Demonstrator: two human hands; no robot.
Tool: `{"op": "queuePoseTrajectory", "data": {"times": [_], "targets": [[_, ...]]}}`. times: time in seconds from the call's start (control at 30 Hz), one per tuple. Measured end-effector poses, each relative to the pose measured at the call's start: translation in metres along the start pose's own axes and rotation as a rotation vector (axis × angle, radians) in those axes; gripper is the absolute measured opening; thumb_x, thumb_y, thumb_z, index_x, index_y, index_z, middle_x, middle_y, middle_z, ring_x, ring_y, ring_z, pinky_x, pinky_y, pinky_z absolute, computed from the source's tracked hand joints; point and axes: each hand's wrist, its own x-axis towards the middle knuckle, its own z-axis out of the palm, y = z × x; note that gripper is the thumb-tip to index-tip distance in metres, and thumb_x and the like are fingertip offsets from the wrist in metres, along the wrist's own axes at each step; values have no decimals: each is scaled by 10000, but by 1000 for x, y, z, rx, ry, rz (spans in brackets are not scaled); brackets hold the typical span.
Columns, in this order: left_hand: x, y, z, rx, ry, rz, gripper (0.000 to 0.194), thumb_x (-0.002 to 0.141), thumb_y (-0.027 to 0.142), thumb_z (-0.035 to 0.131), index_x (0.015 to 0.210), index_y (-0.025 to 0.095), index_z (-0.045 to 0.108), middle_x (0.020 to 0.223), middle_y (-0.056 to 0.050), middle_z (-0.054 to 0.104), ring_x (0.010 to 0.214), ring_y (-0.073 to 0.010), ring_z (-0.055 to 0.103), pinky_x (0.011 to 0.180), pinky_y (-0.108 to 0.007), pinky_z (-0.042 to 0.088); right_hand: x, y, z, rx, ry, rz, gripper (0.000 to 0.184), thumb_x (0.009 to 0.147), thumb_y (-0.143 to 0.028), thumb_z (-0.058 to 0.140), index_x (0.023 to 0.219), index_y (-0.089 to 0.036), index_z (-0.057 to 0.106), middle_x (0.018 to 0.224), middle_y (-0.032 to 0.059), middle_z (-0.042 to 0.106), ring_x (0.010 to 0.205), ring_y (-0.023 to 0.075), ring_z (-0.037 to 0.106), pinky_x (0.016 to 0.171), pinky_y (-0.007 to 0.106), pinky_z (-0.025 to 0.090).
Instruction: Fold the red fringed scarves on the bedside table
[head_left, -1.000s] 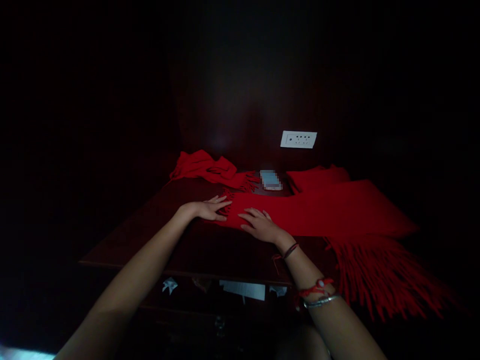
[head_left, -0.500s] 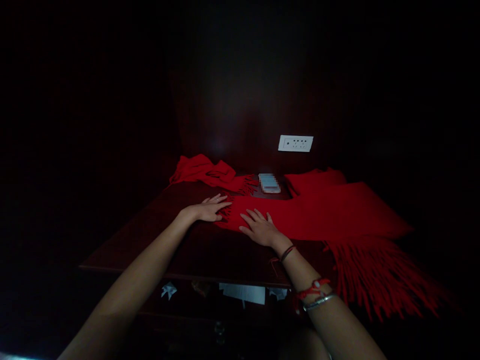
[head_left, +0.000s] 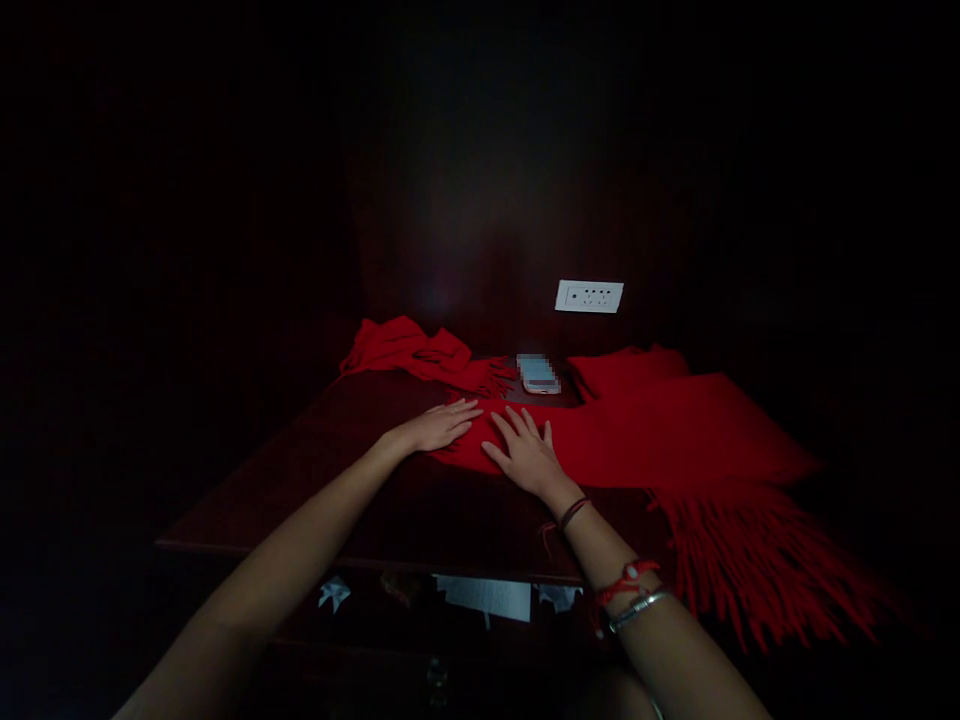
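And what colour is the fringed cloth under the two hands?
The fringed cloth is red, fringe included, no pattern visible; it shows best in the head view.

From here I count two hands, one left hand [head_left: 437, 427] and one right hand [head_left: 529, 462]; two heaps of red cloth, one crumpled heap [head_left: 409, 345] and one spread heap [head_left: 637, 445], though I can't tell how many pieces the latter holds; three wrist ornaments [head_left: 628, 580]; one phone [head_left: 538, 374]; one socket plate [head_left: 589, 296]; one tabletop [head_left: 330, 480]; one white sheet [head_left: 487, 597].
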Motion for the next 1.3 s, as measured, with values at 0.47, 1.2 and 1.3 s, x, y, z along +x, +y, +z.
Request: {"op": "queuePoseTrajectory", "data": {"times": [0.47, 1.2, 1.3], "targets": [[-4, -21, -7, 7, 349, -41, 331, 823, 244, 255, 926, 179, 563, 969, -46, 538, 938, -147, 474, 865, -274, 346, 2, 4, 5, -16, -155, 61, 642, 743, -631, 127, 1289, -302, 202, 1372, 24, 140, 1237, 279, 69, 928, 546, 28], [11, -11, 6, 60, -155, -311, 498, 821, 480, 164, 1280, 299, 228, 1367, -16, 157, 1224, -263, 167, 934, -494, 188, -1, 0, 2, -10, -118, 53, 604, 769, -592, 140, 1282, -287, 226, 1363, 37, 178, 1230, 258, 106, 935, 524, 32], [2, -32, 3, 116, -122, -697, 591, 779, 552, 203, 1283, 247, 257, 1350, -96, 190, 1193, -365, 180, 879, -579, 187, -1, 0, 3, 6, -119, 30, 629, 758, -612, 120, 1284, -282, 219, 1366, 38, 166, 1232, 263, 94, 932, 536, 36]]}}
